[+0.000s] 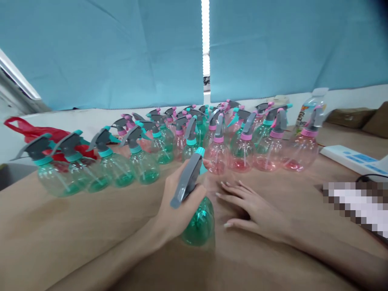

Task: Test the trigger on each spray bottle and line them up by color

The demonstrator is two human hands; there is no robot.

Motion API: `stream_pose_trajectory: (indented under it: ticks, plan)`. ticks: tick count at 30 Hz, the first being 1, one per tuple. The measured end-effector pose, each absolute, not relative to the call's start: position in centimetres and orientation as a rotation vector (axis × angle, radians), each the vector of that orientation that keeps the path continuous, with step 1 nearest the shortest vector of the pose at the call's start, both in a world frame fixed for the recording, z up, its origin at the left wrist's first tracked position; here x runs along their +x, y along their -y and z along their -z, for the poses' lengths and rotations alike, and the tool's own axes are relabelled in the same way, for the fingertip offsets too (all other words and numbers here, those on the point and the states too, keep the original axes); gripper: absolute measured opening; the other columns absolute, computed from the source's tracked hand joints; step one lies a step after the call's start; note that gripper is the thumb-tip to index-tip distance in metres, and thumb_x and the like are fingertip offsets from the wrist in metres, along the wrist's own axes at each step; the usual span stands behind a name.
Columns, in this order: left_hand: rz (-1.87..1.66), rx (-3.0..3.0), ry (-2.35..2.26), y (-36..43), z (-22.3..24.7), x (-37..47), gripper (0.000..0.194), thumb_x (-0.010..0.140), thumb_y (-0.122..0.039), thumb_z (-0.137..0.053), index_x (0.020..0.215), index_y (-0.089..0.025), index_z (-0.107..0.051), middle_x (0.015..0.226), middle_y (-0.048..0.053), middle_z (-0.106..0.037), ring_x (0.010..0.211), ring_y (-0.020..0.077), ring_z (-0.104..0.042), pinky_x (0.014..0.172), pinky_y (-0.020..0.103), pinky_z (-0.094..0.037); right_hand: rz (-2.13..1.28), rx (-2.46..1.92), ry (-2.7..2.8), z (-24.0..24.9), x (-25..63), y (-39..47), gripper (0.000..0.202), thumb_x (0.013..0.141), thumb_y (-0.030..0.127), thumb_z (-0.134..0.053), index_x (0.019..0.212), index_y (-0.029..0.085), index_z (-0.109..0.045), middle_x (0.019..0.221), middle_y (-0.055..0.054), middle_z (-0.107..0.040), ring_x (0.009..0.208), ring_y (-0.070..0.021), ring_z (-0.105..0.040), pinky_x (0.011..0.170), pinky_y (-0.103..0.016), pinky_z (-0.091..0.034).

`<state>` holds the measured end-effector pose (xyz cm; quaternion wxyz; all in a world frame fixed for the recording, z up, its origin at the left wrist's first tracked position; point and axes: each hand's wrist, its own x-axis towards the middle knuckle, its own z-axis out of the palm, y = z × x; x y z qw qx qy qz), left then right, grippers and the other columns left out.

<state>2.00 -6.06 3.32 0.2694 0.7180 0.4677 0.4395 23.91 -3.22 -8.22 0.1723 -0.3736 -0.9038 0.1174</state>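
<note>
Near the middle of the table, my left hand [177, 202] is wrapped round the neck of a green spray bottle [198, 226] with a grey and turquoise spray head. To its right my right hand [253, 208] rests low over the table with fingers spread, holding nothing. A row of green spray bottles [117, 169] stands at the left. Pink spray bottles [242, 155] stand in a row beyond my right hand. More green and pink bottles crowd behind them, partly hidden.
A red plastic bag [54, 135] lies at the back left of the table [121, 218]. At the back right stand a clear labelled bottle [311, 107] and brown packages [350, 118]. A white power strip [354, 159] lies at the right, near a pixelated patch. Blue cloth [121, 52] hangs behind.
</note>
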Motion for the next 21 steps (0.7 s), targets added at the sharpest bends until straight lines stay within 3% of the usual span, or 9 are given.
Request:
stream_pose_trajectory:
  ticks: [5,11,21]
  plan:
    - [-1.129,1.891,-1.209,5.9,-3.6,2.0,0.020,0.071,-0.016,-0.047,0.088,-0.023,-0.054,0.069,-0.005,-0.049,0.059,0.0133,-0.047,0.059,0.027,-0.041,-0.373,-1.079,2.605,8.2,24.1,3.3,0.060,0.089,0.063,-0.048,0.143,0.037,-0.041,0.156,-0.005,-0.027,0.142,-0.0324,-0.023,0.112,-0.060,-0.024]
    - [-1.102,1.884,-1.180,5.8,-4.1,1.9,0.016,0.068,-0.015,-0.048,0.080,-0.022,-0.054,0.078,-0.002,-0.059,0.071,0.0155,-0.056,0.065,0.027,-0.048,-0.431,-1.060,2.587,8.2,24.6,3.3,0.058,0.090,0.059,-0.051,0.143,0.040,-0.039,0.157,-0.001,-0.024,0.143,-0.0314,-0.022,0.114,-0.058,-0.021]
    - [-1.126,1.859,-1.278,5.6,-3.1,1.6,0.010,0.068,-0.020,-0.050,0.077,-0.025,-0.048,0.065,-0.005,-0.052,0.054,0.0145,-0.051,0.051,0.027,-0.044,-0.462,-1.068,2.596,7.9,24.6,3.4,0.056,0.092,0.055,-0.051,0.144,0.040,-0.036,0.157,0.000,-0.023,0.143,-0.0298,-0.021,0.114,-0.057,-0.020]
